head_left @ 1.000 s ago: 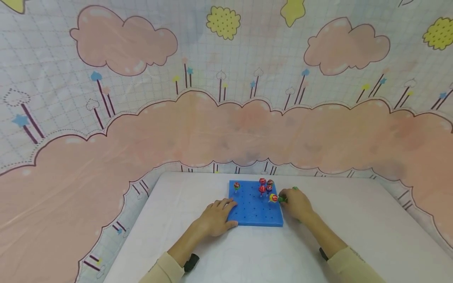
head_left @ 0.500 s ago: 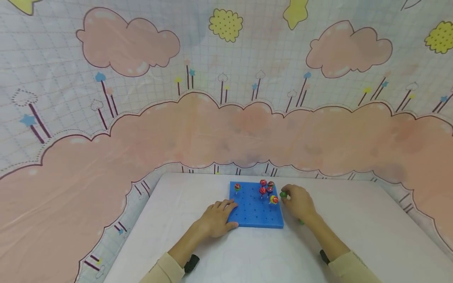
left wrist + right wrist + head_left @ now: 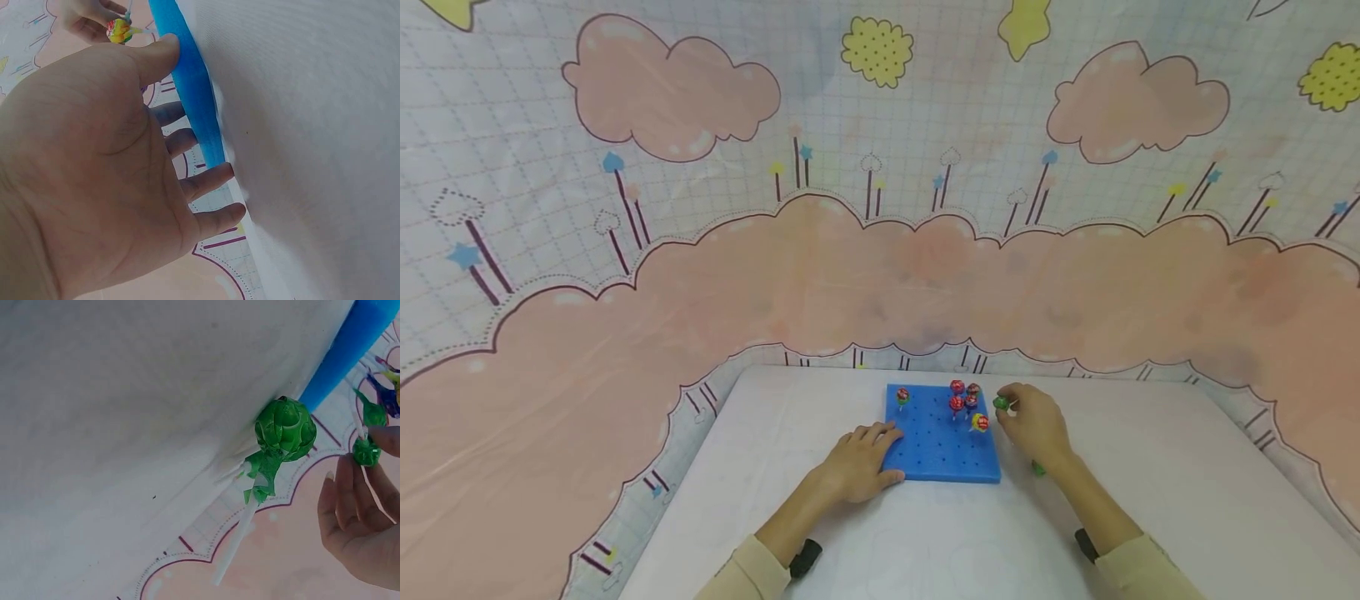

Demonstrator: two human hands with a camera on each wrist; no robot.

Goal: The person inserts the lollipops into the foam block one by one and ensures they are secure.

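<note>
A blue board [image 3: 940, 462] with rows of small holes lies on the table. My left hand [image 3: 855, 467] rests along its left edge, fingers extended over it; the left wrist view shows the thumb [image 3: 164, 56] against the board's side. Off the board's right edge, my right hand [image 3: 1036, 425] pinches a green-wrapped lollipop [image 3: 1002, 402] between thumb and fingers. Another green lollipop [image 3: 286, 428] lies on the table under the right wrist. Close behind the pinched one, more green wrapper [image 3: 374, 414] shows in the right wrist view.
Several wrapped lollipops stand in the board: a red-and-green one [image 3: 902, 396] at back left, a cluster including a red one [image 3: 956, 403] at back right, and a tilted yellow-and-red one [image 3: 980, 422] near the right edge. A patterned cloth [image 3: 880, 283] hangs behind the table.
My right hand has shifted slightly away from me beside the board, and the green lollipop has moved with it and turned, its stick now showing. The left hand has kept its place.
</note>
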